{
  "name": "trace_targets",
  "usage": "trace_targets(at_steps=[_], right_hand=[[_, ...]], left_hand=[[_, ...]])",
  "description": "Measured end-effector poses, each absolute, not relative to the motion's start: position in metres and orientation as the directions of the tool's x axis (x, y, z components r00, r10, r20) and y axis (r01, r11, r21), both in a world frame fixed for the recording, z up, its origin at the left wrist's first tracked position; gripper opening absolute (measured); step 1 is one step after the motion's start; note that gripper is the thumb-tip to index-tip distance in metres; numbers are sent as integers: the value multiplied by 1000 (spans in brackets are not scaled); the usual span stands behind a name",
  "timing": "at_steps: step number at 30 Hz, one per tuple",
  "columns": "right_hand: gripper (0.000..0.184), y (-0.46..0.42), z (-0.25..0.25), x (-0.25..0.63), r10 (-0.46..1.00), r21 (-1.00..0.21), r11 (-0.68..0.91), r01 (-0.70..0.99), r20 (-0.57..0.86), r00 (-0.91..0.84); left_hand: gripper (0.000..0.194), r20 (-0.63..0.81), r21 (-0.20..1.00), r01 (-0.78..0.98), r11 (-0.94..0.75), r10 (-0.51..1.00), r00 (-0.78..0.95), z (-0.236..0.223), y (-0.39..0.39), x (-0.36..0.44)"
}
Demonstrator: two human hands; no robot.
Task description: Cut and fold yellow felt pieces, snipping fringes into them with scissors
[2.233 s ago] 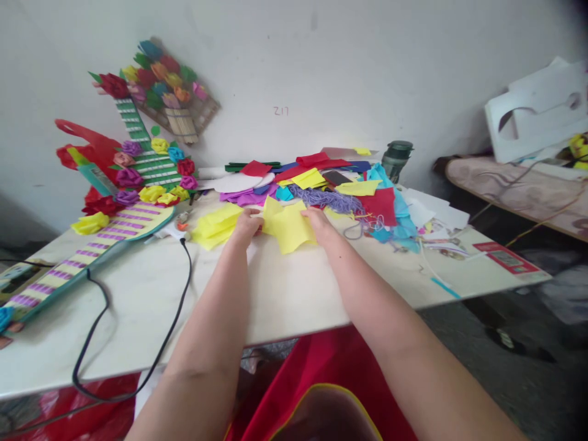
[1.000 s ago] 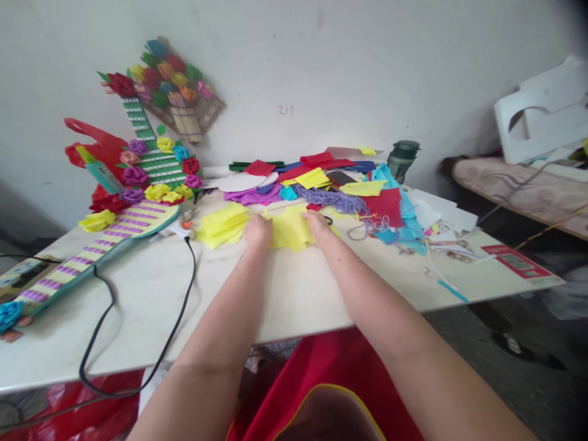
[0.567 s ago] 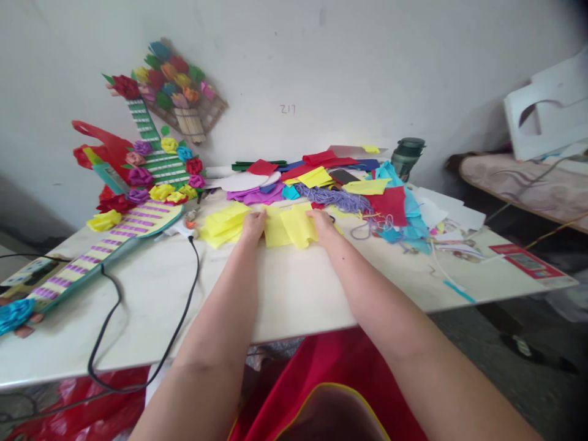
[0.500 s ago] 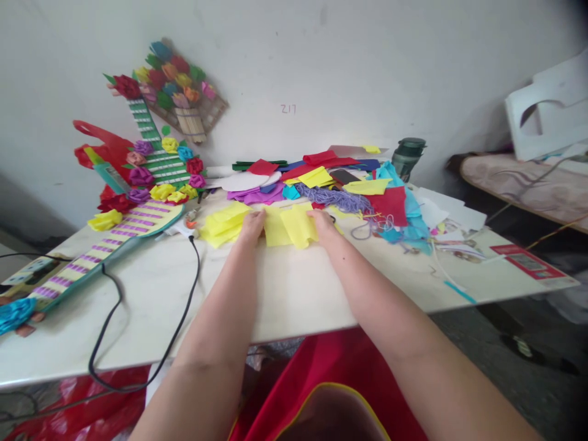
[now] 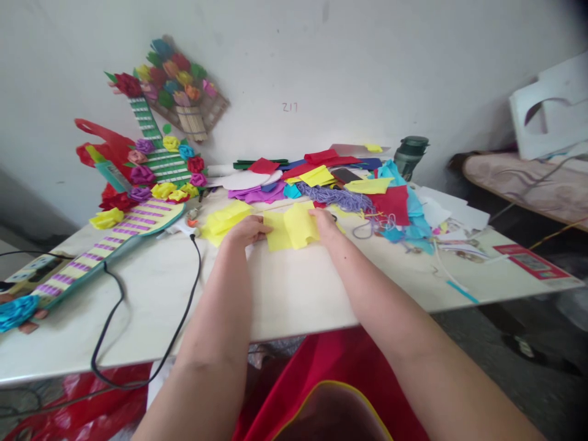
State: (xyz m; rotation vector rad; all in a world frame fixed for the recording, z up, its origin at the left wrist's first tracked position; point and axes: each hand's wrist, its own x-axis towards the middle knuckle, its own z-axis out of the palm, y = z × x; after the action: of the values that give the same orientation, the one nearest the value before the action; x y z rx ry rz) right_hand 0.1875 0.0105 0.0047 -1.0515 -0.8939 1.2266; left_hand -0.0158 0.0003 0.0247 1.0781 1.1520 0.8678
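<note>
A yellow sheet of crepe paper [image 5: 294, 226] is held up between my hands just above the white table [image 5: 294, 294], with a fold down its middle. My left hand [image 5: 250, 229] pinches its left edge with thumb and fingers. At the right edge, my right hand [image 5: 323, 222] is closed on the same sheet; its fingertips are partly hidden behind the paper. More yellow crepe paper [image 5: 225, 219] lies in a loose stack beyond and left of my left hand.
A glue gun [image 5: 181, 228] with a black cord lies on the left, beside the flower-decorated piece [image 5: 122, 233]. Coloured paper and purple yarn [image 5: 337, 196] are heaped at the back. A dark green bottle [image 5: 408, 156] stands near the wall.
My left hand has turned and shifted slightly, its fingers now showing over the sheet's left edge. My right hand keeps its hold, and the paper has barely moved.
</note>
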Motion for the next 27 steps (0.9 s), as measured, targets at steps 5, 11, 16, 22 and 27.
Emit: trace_targets(at_steps=[5,11,16,22,27], right_hand=[[5,6,11,186,978,-945,-59,-321,-119,172],[3,12,8,189,968,-932,-87,-352,-163,193],[5,17,4,192,971,-902,-63,-426,-154,182],[8,18,5,193,976,-867,-20,-499,-125,178],[11,18,5,192,988,-850,11,-527,-71,135]], left_hand=[[36,-206,965,-90,248,921,331,24,-4,-25],[43,-83,968,-169,184,875,477,15,0,-32],[48,-49,977,-148,152,841,539,7,6,-35],[53,-83,966,-183,184,886,456,12,3,-26],[47,-160,944,-232,235,940,301,20,-1,-16]])
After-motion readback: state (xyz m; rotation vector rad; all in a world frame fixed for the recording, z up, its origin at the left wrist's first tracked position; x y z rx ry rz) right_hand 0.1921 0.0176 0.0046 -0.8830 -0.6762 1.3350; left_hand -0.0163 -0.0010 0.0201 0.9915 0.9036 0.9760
